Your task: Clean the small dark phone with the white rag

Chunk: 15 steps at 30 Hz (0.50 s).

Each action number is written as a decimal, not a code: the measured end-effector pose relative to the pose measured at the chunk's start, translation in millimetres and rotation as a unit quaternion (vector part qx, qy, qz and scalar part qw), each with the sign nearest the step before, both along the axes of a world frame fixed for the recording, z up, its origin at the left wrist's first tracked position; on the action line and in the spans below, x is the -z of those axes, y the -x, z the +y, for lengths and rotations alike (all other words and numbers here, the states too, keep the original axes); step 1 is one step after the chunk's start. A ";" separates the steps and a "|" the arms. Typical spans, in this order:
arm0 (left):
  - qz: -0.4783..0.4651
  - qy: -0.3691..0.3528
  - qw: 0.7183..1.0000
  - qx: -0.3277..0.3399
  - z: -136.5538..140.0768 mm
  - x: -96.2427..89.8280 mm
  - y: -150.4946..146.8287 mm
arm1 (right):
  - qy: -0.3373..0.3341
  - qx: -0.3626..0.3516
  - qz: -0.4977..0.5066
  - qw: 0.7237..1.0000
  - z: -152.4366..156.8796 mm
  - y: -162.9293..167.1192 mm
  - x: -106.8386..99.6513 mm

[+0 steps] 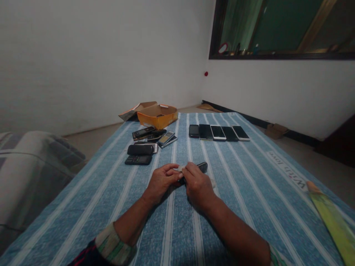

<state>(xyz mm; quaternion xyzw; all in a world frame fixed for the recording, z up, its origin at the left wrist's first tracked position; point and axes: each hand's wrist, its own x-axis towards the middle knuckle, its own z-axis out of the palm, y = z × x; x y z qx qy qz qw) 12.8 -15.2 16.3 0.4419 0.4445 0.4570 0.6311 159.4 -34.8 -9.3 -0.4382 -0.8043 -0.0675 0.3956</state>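
Note:
Near the middle of the cloth-covered table, my left hand [163, 180] and my right hand [198, 183] meet with fingers closed. A dark mobile phone [203, 167] shows between them, its rounded end sticking out beyond my right fingers. The rest of it is mostly covered. My left fingers pinch around its near end. A small pale piece [180, 169] shows at the fingertips, perhaps thin cloth or tissue; its kind is unclear. More whitish material [213, 183] peeks out beside my right hand.
Several old phones [138, 159] lie in a loose pile at the left. Smartphones [218, 132] stand in a row at the far right. An open orange box [158, 120] sits at the back. A yellow-green strip [330, 221] lies along the right edge.

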 end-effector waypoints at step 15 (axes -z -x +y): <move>0.020 -0.010 1.000 0.004 1.2 3.4 1.2 | 0.001 0.115 -0.021 0.993 5.8 -10.9 4.3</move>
